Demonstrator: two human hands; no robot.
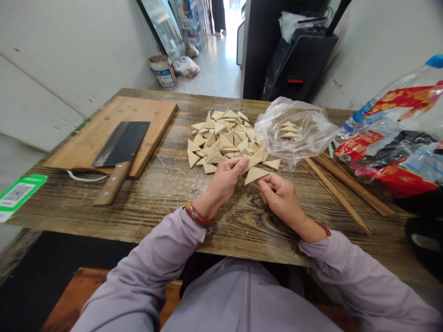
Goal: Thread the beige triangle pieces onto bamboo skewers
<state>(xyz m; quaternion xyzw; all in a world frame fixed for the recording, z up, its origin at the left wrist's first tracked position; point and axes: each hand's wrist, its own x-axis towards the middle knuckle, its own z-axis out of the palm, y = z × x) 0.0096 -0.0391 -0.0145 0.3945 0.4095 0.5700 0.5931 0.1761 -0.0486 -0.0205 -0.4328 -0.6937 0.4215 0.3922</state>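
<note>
A heap of several flat tan triangular pieces (221, 136) lies on the wooden table (166, 184). My left hand (223, 180) is closed, pinching one triangular piece (249, 162) at the near edge of the heap. My right hand (278, 193) is closed too, its fingertips gripping another triangular piece (255, 174) just beside the left hand. Both hands meet in front of the heap. A clear plastic bag (297, 129) with a few more triangles inside sits right of the heap.
A cleaver (119, 154) rests on a wooden cutting board (100, 131) at the left. Bamboo skewers (342, 189) lie at the right, beside packaged bags (394, 138). A green-edged card (19, 193) sits at the table's left corner. A doorway opens beyond the table.
</note>
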